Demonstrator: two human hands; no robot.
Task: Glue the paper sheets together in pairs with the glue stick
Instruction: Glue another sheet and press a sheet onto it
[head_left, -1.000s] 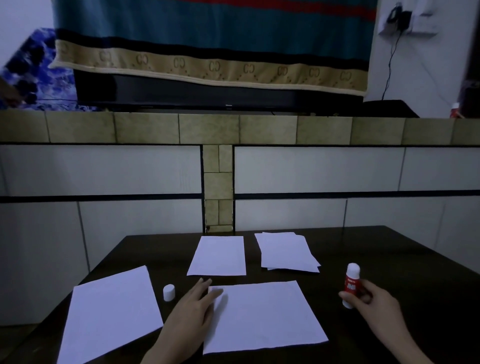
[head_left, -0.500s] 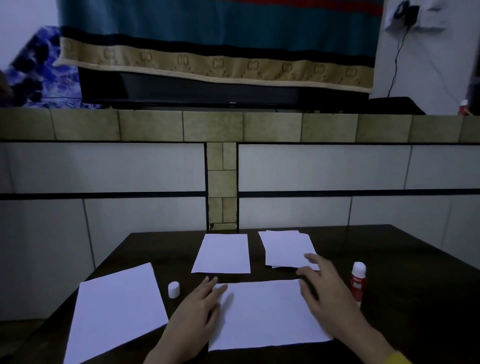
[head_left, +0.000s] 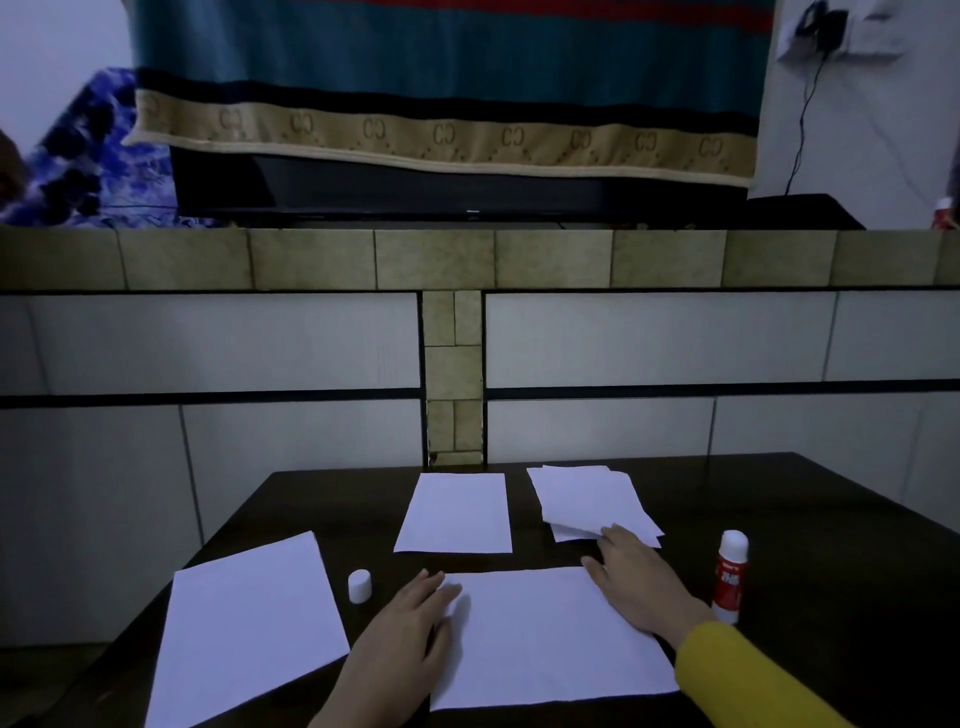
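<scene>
Lying flat on the dark desk (head_left: 779, 519) are three single white paper sheets and one loose stack (head_left: 587, 499) behind the near sheet (head_left: 545, 634). Right of that sheet, one red-and-white glue stick (head_left: 730, 577) is standing uncapped; its one round white cap (head_left: 359, 585) is sitting left. The left hand (head_left: 405, 639) is pressing the near sheet, grip spread flat. The right hand (head_left: 639, 582) is touching the stack's front edge; whether it is pinching, I cannot tell.

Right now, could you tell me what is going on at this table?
A person is gluing paper sheets in pairs. The left hand lies flat on the near sheet. The right hand reaches to the small stack of sheets at the back, fingertips at its near edge. The glue stick stands uncapped to the right, its cap left of the sheet.
</scene>
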